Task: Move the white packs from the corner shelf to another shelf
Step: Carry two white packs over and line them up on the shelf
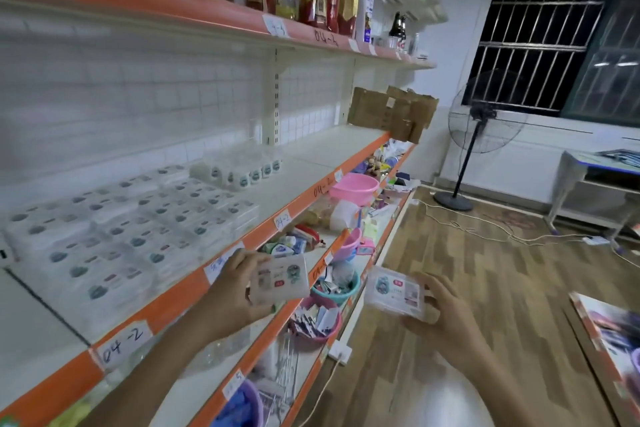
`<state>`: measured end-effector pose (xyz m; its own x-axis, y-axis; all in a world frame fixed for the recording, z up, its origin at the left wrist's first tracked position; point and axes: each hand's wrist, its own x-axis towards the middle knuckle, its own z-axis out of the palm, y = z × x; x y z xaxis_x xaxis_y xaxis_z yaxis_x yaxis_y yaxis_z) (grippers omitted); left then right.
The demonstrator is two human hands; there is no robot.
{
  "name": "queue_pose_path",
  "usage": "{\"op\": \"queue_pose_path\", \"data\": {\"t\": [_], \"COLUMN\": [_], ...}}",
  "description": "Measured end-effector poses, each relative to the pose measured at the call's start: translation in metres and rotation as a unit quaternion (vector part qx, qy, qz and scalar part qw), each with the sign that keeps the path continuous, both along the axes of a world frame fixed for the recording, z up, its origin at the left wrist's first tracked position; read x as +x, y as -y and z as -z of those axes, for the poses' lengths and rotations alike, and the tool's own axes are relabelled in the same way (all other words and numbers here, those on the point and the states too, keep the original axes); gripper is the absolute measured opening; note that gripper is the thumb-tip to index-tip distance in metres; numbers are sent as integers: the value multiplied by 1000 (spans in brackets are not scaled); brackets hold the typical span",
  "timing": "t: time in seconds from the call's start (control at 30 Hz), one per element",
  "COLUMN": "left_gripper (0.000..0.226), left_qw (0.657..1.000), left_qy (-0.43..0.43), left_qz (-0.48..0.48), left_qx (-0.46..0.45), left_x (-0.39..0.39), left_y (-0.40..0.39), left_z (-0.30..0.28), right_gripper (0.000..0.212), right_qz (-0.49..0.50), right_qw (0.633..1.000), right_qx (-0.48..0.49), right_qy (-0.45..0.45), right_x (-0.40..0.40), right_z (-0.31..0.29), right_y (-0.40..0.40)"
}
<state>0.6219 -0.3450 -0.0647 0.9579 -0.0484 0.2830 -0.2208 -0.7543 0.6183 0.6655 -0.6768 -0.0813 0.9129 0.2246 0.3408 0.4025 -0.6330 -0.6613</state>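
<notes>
White soft packs, light, film-wrapped, likely slippery: one gripped in left hand [230, 291], pack [279, 279] off shelf front edge [180, 295]; second pack [398, 291] pinched in right hand [446, 319]. Best held across short sides.

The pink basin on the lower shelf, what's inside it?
The pink basin looks empty as far as its inside shows. Its near wall hides the bottom, so anything lying low there cannot be seen.

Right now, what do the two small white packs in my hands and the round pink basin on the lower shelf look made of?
Small white pack in left hand and in right hand: likely glossy plastic film, faintly shiny. Round pink basin: apparently moulded plastic, smooth and uniformly coloured.
</notes>
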Motion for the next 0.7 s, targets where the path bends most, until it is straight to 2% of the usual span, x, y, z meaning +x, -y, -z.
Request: {"op": "queue_pose_path", "data": {"t": [0.1,0.33,0.4,0.47,0.7], "left_gripper": [83,85,77,68,66], "left_qw": [999,988,982,976,941], "left_qy": [30,54,39,27,-27], "left_qz": [-32,-142,-180,-215,-338], "left_qx": [-9,32,45,39,26], "left_x": [31,64,74,85,123], "left_y": [-23,-85,-105,-125,-192], "left_z": [-20,-59,-68,-73,-79], "right_gripper": [66,68,69,70,69], "right_qz": [-55,-184,-220,-273,-439], "right_qw": [998,980,973,960,897], "right_qx": [4,10,1,-5,-51], "right_qy": [35,68,71,68,24], "right_x": [53,154,180,207,297], "right_z": [-21,-60,-72,-80,-97], "right_y": [-30,-129,-163,-201,-337]}}
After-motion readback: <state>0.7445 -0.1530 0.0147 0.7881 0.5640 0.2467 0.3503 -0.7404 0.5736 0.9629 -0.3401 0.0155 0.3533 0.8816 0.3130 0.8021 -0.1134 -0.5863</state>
